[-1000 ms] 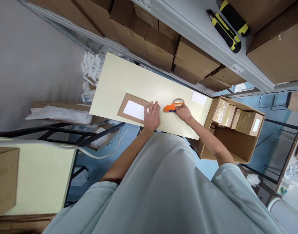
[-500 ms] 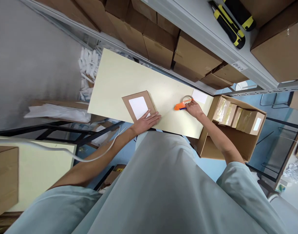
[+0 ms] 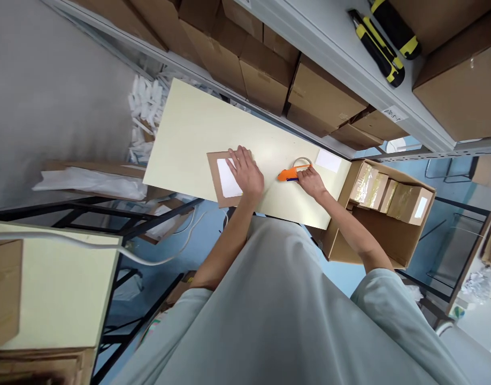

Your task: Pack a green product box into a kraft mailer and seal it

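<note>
A small brown cardboard box (image 3: 220, 184) with a white label on top lies on the pale yellow table (image 3: 197, 133). My left hand (image 3: 247, 174) rests flat on the box's right part, fingers spread over the label. To its right, my right hand (image 3: 312, 183) grips an orange tape dispenser (image 3: 290, 174) with a roll of tape, held down on the tabletop. A loose white label (image 3: 328, 160) lies near the table's right end.
An open carton (image 3: 406, 235) with taped parcels stands to the right of the table. Shelves behind hold brown boxes (image 3: 265, 75) and two yellow-black utility knives (image 3: 380, 45). White packing scraps (image 3: 143, 115) lie at the left; a second table (image 3: 56, 289) stands near left.
My left hand turned the labelled box on the table and now lies on top of it. My right hand with the tape dispenser shifted slightly right, then back left.
</note>
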### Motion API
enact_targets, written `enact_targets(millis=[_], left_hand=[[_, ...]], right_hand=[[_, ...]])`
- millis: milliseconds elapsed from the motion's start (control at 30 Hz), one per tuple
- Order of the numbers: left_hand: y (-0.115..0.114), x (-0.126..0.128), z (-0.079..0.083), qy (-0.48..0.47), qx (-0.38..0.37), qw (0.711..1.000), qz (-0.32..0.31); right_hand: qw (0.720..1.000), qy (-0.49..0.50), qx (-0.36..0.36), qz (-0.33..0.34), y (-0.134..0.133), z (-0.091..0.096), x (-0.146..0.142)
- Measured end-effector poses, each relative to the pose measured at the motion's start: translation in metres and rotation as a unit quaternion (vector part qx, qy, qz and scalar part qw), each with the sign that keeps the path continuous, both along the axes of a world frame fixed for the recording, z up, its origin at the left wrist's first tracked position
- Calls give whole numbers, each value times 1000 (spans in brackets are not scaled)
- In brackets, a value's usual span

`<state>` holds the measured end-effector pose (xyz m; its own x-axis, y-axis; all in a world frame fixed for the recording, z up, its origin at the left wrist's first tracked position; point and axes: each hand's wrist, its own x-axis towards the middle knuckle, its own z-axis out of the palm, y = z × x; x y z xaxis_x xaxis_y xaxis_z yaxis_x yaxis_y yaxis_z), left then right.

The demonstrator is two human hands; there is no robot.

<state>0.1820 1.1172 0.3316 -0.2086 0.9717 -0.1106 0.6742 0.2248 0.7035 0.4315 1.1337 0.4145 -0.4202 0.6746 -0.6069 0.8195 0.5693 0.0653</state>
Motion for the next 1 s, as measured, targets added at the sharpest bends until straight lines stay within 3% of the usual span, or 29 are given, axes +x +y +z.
enact_targets(millis=[133,233,367,500,567,700,900,1000], left_hand=[[-20,-30,-2,-1,8,980,-200],[-32,-55,-2,-4,12,957,-288],[-39,-73,-1,15,14,926,-378],[-38,-75,0,29,18,922,-387],[-38,-75,0,35,20,920,-390],[-39,-78,-3,41,28,911,-410],[-47,-94,-9,23,38,897,-440],[-55,-94,-6,37,46,923,-380]], right_hand=[[998,21,-35,38,-23,-7,-25],[995,40,-60,63,-44,-16,-43],[995,35,-70,61,-39,-14,-23],[999,0,-41,20,2,1,27],[1000,-5,-27,11,23,6,38],[1000,5,-1,18,48,3,22],[998,19,-5,53,58,0,-7],[998,33,4,53,53,3,-11]])
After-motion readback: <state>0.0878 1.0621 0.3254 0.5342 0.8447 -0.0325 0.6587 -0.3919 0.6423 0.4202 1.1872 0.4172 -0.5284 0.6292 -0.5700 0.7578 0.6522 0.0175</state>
